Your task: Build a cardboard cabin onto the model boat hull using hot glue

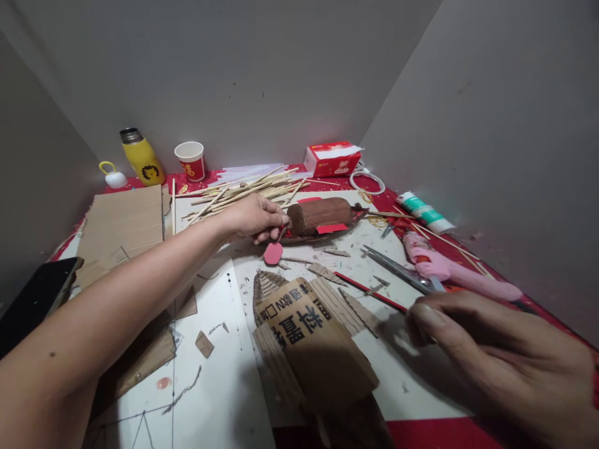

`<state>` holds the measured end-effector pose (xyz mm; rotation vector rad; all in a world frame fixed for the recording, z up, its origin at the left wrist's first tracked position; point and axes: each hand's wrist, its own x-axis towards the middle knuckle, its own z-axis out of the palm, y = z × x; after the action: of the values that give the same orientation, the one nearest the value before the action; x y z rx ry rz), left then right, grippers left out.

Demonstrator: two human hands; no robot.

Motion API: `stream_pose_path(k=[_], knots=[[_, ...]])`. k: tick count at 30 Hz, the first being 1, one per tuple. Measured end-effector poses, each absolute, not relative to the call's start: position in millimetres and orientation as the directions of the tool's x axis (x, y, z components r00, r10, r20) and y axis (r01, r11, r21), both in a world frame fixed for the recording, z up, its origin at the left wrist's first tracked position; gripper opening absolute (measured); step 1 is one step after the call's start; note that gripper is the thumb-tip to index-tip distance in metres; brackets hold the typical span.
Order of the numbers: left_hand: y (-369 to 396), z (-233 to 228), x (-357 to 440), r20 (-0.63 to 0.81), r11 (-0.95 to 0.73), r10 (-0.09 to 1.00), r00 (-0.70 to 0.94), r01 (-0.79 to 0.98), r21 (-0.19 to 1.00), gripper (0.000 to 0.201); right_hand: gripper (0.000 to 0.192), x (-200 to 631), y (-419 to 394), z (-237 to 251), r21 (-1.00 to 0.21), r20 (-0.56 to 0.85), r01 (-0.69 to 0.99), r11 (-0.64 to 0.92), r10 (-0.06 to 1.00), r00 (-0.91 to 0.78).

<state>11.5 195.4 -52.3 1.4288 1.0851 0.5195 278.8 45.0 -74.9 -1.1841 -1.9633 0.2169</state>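
Note:
A brown model boat point(327, 215) with a rounded cardboard cover and red side flaps rests on the white board. My left hand point(264, 218) is closed in a pinch at its near-left end. Below those fingers hangs a small red paper piece point(273, 253) on a thin dark strip. My right hand point(505, 352) hovers at the right, thumb and fingertips pressed together; what lies between them, if anything, is hidden. A red pencil point(369, 292) and grey scissors point(397, 268) are just beyond it. A second cardboard boat shape point(318, 343) with printed characters lies nearest me.
Wooden sticks point(248, 190) are piled behind my left hand. A yellow bottle point(141, 157), paper cup point(189, 162) and tissue pack point(333, 159) line the back. A pink glue gun point(463, 271) lies right, cardboard sheets point(122, 224) left. Cardboard scraps litter the board.

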Motion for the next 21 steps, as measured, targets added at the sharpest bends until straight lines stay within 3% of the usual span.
stream_pose_path(k=[8, 12, 16, 18, 20, 21], knots=[[187.3, -38.4, 8.3, -0.243, 0.112, 0.882, 0.404, 0.320, 0.941, 0.026, 0.014, 273.3, 46.2, -69.5, -0.521, 0.548, 0.651, 0.551, 0.801, -0.239], [190.7, -17.1, -27.9, -0.032, -0.036, 0.982, 0.185, 0.352, 0.935, 0.011, 0.013, 273.8, 44.6, -71.2, -0.537, 0.546, 0.663, 0.522, 0.814, -0.199], [200.8, -8.4, -80.5, 0.181, -0.091, 0.978, -0.106, 0.563, 0.822, 0.028, 0.010, 277.8, 48.2, -76.0, -0.508, 0.563, 0.661, 0.552, 0.794, -0.231], [205.9, -13.7, -99.9, 0.198, -0.070, 0.970, -0.138, 0.623, 0.779, 0.022, 0.009, 279.3, 51.7, -77.5, -0.485, 0.589, 0.645, 0.590, 0.766, -0.257], [210.7, -23.9, -109.9, 0.201, -0.055, 0.970, -0.137, 0.682, 0.729, 0.004, 0.015, 280.9, 54.7, -79.5, -0.477, 0.614, 0.646, 0.597, 0.752, -0.241], [213.1, -29.7, -111.5, 0.201, -0.052, 0.972, -0.125, 0.715, 0.698, 0.007, 0.020, 282.1, 55.9, -81.2, -0.485, 0.614, 0.663, 0.570, 0.762, -0.206]])
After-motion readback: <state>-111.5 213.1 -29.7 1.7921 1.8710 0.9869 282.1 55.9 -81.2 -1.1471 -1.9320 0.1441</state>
